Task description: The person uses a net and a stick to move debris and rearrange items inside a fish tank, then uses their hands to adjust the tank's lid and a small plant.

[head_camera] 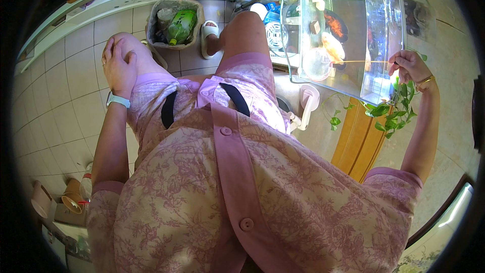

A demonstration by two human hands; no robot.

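My right hand [409, 67] grips the end of a thin orange-brown stick [363, 61] above the right part of a lit glass fish tank [333, 79]. At the stick's far end is a round, pale net or dish with a pinkish rim [317, 64]. Close to it are an orange-and-white fish [333, 47] and a dark fish with an orange back [335, 24]. Small pale cubes [315, 27] line the tank's left side. My left hand [120, 62] lies on my bare left knee with fingers slightly spread, holding nothing.
A lined bin [151, 26] with a green plastic bottle [183, 26] stands beyond my knees. A green hose [290, 57] runs along the tank's left side. Trailing leaves [401, 113] hang by its near right corner. A white-and-pink jointed object [308, 100] is below the tank.
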